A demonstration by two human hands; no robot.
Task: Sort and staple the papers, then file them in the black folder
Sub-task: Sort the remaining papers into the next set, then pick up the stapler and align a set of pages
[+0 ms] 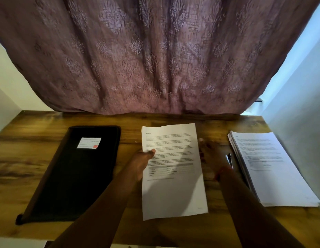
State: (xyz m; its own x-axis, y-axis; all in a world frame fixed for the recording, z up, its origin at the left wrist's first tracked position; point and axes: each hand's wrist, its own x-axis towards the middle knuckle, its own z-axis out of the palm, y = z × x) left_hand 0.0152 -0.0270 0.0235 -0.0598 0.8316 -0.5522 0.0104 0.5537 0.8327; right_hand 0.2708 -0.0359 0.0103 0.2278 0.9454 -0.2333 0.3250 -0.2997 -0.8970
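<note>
Your left hand [144, 159] pinches the printed sheet [173, 170] at its left edge, mid-table [21, 158]; your right hand [212, 158] (blurred, grip unclear) sits beside its right edge.

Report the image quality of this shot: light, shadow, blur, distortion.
Head view: dim and warm, with cool daylight along the right wall; the sheet held by the left hand has a soft shadow over its lower half; its print and the right hand are blurred; wide-angle distortion bows the curtain and desk edges.
</note>
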